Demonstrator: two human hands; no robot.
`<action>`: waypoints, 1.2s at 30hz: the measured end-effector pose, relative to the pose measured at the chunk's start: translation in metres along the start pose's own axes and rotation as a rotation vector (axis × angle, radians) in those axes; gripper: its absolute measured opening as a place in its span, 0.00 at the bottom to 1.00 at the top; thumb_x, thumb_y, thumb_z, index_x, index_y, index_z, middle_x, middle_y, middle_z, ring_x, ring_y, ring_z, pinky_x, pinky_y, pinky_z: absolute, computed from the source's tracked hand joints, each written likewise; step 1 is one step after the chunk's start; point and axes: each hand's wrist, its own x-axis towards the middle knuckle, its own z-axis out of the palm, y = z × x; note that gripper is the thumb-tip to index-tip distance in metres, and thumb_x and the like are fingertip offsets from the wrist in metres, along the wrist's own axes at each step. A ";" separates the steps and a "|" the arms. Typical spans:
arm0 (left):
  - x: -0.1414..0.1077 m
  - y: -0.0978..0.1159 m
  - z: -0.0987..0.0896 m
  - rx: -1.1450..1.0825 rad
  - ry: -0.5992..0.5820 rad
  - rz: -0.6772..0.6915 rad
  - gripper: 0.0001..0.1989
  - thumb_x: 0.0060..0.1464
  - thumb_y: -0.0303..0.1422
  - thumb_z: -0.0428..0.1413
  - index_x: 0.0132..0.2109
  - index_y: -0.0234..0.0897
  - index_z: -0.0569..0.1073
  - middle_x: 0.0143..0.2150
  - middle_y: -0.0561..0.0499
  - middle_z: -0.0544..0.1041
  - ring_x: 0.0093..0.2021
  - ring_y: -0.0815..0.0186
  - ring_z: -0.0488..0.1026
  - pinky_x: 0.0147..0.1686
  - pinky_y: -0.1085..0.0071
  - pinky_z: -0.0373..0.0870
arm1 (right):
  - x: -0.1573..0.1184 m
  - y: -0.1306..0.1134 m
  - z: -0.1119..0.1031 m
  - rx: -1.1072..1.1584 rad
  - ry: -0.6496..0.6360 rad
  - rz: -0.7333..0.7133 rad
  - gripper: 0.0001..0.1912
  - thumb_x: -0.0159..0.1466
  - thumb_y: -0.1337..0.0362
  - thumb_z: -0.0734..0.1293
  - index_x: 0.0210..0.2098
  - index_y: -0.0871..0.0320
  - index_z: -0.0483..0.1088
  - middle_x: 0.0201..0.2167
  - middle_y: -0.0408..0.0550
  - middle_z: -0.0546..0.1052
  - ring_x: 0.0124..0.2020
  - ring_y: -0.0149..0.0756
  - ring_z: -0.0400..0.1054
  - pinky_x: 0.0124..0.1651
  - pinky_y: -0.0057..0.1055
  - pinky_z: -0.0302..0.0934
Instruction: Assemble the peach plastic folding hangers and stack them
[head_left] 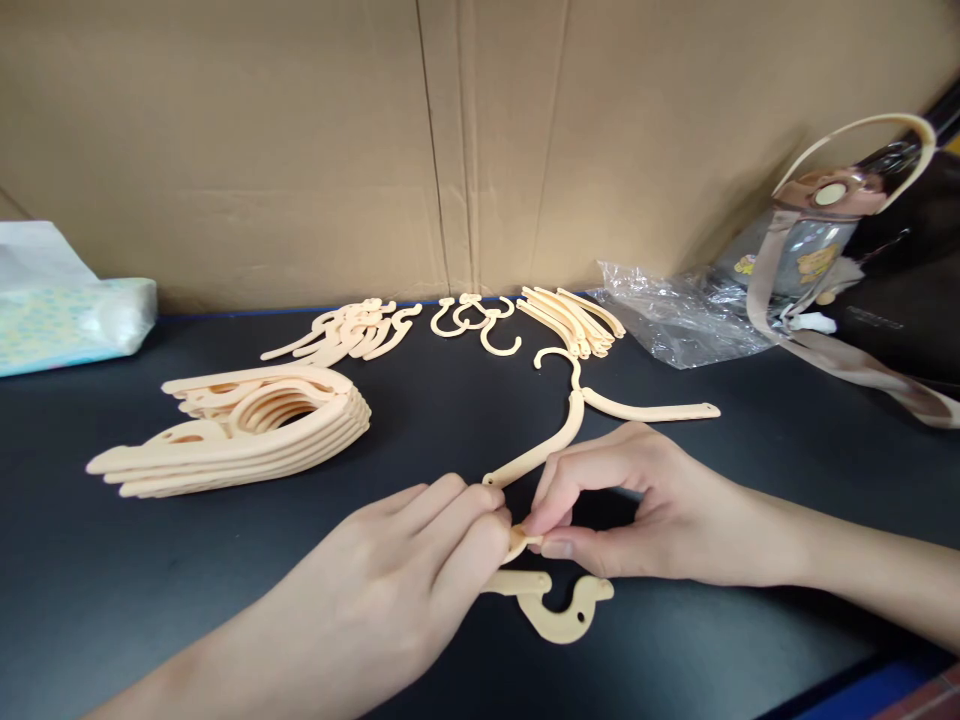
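Note:
My left hand (pixel 431 565) is closed round a cream plastic piece (pixel 517 543), its fingers hiding most of it. At the right end of that same piece, my right hand (pixel 622 505) pinches with thumb and forefinger. A curved cream part (pixel 566 612) with a small hole lies just below the hands, beside a flat bar (pixel 525 582) partly under my left hand. Beyond my fingers is a partly joined hanger, with a hook (pixel 559 358), a left arm (pixel 551 448) reaching down to my hands and a right arm (pixel 652 411) spread out.
Stacked folded hangers (pixel 247 450) stand on the black table (pixel 420 440) at left. Farther back lie small curved parts (pixel 360 330), loose hooks (pixel 480 320) and a pile of arms (pixel 574 320). Plastic wrap (pixel 682 320), a strapped bottle (pixel 802 245) and a tissue pack (pixel 75 320) flank them.

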 end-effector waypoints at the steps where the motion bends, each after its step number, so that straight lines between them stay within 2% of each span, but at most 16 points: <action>1: 0.000 0.000 0.001 -0.016 -0.017 -0.015 0.13 0.64 0.19 0.41 0.39 0.36 0.68 0.34 0.50 0.76 0.31 0.62 0.72 0.31 0.67 0.70 | 0.000 0.001 0.001 -0.005 0.005 -0.010 0.04 0.62 0.71 0.70 0.37 0.67 0.76 0.31 0.48 0.79 0.30 0.27 0.73 0.35 0.21 0.68; 3: 0.001 0.001 0.004 -0.023 -0.047 -0.033 0.14 0.64 0.20 0.41 0.36 0.37 0.67 0.32 0.52 0.74 0.29 0.62 0.69 0.27 0.66 0.67 | -0.001 0.001 0.002 -0.017 0.006 -0.032 0.05 0.62 0.71 0.70 0.37 0.67 0.77 0.31 0.49 0.80 0.31 0.28 0.74 0.35 0.23 0.68; 8: 0.003 0.003 0.005 -0.054 -0.041 -0.050 0.13 0.69 0.33 0.43 0.36 0.38 0.66 0.29 0.53 0.70 0.27 0.62 0.65 0.24 0.65 0.61 | -0.001 0.000 0.005 -0.146 -0.013 -0.108 0.06 0.62 0.75 0.68 0.38 0.66 0.77 0.33 0.49 0.80 0.31 0.29 0.73 0.34 0.24 0.66; 11: 0.001 0.002 0.005 -0.071 -0.027 -0.075 0.11 0.68 0.30 0.42 0.34 0.39 0.63 0.28 0.54 0.67 0.27 0.63 0.62 0.24 0.66 0.56 | 0.000 0.000 0.003 -0.257 -0.017 -0.172 0.08 0.65 0.75 0.65 0.40 0.63 0.76 0.33 0.47 0.79 0.32 0.27 0.71 0.37 0.24 0.66; 15: -0.002 -0.003 0.002 -0.096 -0.044 -0.201 0.10 0.65 0.26 0.42 0.33 0.40 0.59 0.26 0.55 0.64 0.26 0.65 0.61 0.24 0.68 0.54 | 0.003 0.006 -0.009 -0.508 0.049 -0.239 0.10 0.67 0.73 0.63 0.45 0.61 0.74 0.36 0.48 0.78 0.37 0.31 0.70 0.42 0.28 0.66; 18: -0.004 -0.008 0.000 -0.048 -0.105 -0.297 0.11 0.65 0.27 0.41 0.31 0.40 0.56 0.24 0.57 0.62 0.24 0.66 0.61 0.24 0.69 0.53 | 0.004 0.015 -0.020 -0.726 0.055 -0.233 0.09 0.69 0.68 0.63 0.45 0.59 0.74 0.42 0.51 0.77 0.42 0.36 0.69 0.45 0.35 0.65; 21: -0.004 -0.012 0.000 -0.030 -0.112 -0.324 0.11 0.64 0.27 0.41 0.31 0.40 0.56 0.23 0.58 0.61 0.21 0.68 0.61 0.22 0.70 0.52 | 0.005 0.022 -0.027 -0.829 0.027 -0.216 0.10 0.69 0.64 0.64 0.44 0.60 0.75 0.46 0.53 0.76 0.45 0.39 0.68 0.49 0.39 0.63; 27: -0.004 -0.013 0.002 -0.022 -0.149 -0.347 0.10 0.64 0.28 0.41 0.32 0.40 0.57 0.24 0.57 0.65 0.22 0.68 0.64 0.22 0.71 0.53 | 0.007 0.023 -0.024 -0.823 -0.011 -0.149 0.09 0.70 0.63 0.63 0.41 0.57 0.75 0.46 0.51 0.76 0.45 0.39 0.67 0.50 0.38 0.61; 36: -0.006 -0.016 0.006 -0.035 -0.086 -0.330 0.09 0.62 0.28 0.42 0.32 0.41 0.55 0.22 0.59 0.63 0.19 0.68 0.63 0.20 0.71 0.50 | 0.009 0.022 -0.018 -0.682 -0.008 -0.136 0.07 0.70 0.64 0.63 0.42 0.58 0.72 0.39 0.47 0.77 0.42 0.36 0.67 0.50 0.35 0.58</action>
